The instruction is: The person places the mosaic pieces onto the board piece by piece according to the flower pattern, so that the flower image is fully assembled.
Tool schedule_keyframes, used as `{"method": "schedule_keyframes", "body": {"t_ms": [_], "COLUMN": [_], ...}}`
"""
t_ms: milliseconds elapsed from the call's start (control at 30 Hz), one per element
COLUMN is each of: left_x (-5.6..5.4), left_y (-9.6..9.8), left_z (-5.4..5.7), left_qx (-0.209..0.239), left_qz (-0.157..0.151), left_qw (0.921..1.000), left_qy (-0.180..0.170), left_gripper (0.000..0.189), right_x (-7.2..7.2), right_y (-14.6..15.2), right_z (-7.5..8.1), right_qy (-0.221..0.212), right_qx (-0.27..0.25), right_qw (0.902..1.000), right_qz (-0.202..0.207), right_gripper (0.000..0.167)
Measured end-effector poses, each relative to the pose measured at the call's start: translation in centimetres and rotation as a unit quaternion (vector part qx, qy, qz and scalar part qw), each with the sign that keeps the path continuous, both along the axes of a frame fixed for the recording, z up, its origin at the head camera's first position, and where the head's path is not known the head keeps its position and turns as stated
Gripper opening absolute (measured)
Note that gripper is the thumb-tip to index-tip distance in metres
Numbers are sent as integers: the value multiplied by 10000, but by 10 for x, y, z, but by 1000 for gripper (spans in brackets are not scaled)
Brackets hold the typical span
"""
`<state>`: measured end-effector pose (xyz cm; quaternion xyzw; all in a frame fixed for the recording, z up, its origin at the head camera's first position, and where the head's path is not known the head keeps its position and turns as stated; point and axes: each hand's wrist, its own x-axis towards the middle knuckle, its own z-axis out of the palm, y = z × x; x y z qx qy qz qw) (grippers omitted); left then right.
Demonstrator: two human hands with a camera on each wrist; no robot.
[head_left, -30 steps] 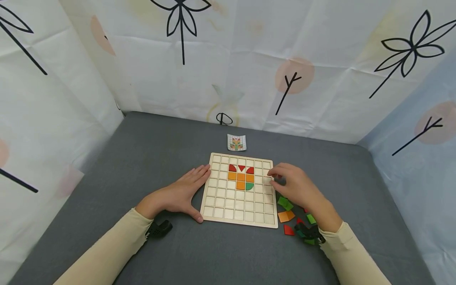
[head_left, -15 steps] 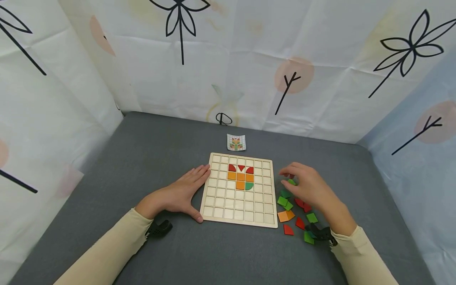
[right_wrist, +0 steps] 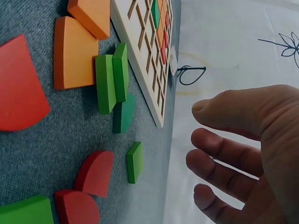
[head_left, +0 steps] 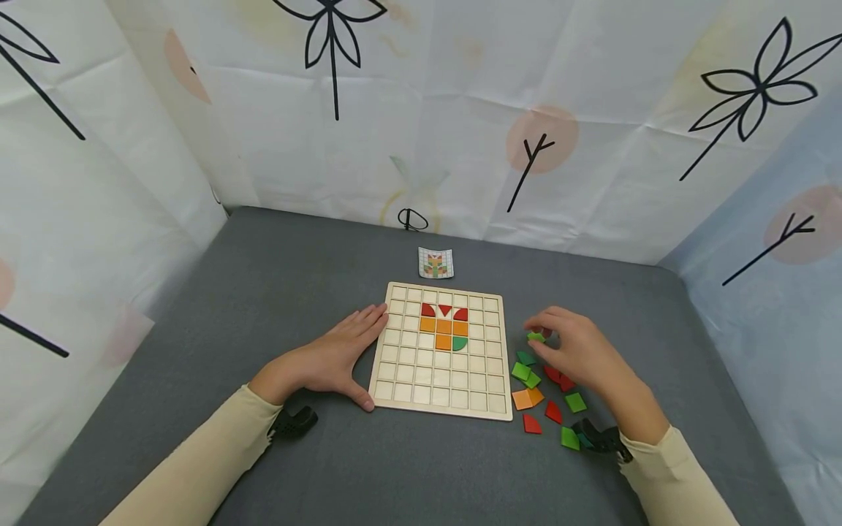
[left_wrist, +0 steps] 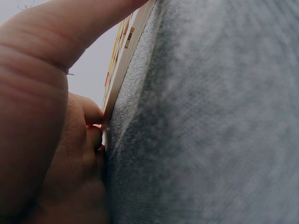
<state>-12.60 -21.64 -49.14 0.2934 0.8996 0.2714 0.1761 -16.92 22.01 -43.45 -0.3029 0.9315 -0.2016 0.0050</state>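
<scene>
The light green tile point(head_left: 536, 337) nearest the right hand point(head_left: 571, 345) lies flat on the grey table point(head_left: 316, 263), to the right of the wooden grid board point(head_left: 422, 378). The right hand is positioned above this tile with thumb and fingers apart; the right wrist view shows a gap between fingertips and tile. The left hand point(head_left: 334, 356) is spread, fingers straight and apart, bracing the board: fingertips at its left edge, thumb at its near left corner.

Seated in the board's cells: two red curved-edge tiles flanking a red triangle point(head_left: 445, 310); below these, a row of three orange squares; below that, one orange square point(head_left: 444, 342) beside a green quarter-circle point(head_left: 459, 343). Loose orange, red and green tiles lie between the board and the right forearm. A small pattern card point(head_left: 435, 263) lies just beyond the board's far edge. A white printed cloth point(head_left: 447, 146) backs the table.
</scene>
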Motion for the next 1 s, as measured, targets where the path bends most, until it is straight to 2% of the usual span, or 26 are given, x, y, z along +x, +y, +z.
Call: {"method": "schedule_keyframes", "body": {"t_ms": [233, 667, 1000], "left_x": [0, -2, -1], "left_y": [0, 0, 0], "left_z": [-2, -4, -4], "left_qx": [5, -5, -40], "left_qz": [4, -2, -7], "left_qw": [10000, 10000, 10000], "left_qy": [1, 14, 34], "left_gripper": [150, 150, 150], "right_x": [3, 8, 10], "right_y": [6, 7, 6], "right_z": [-7, -20, -25], "right_qy": [-134, -719, -514], "right_qx": [72, 364, 491], "right_qw": [9999, 9967, 9974], "right_qz": [-44, 31, 99], "right_gripper": [22, 21, 23]}}
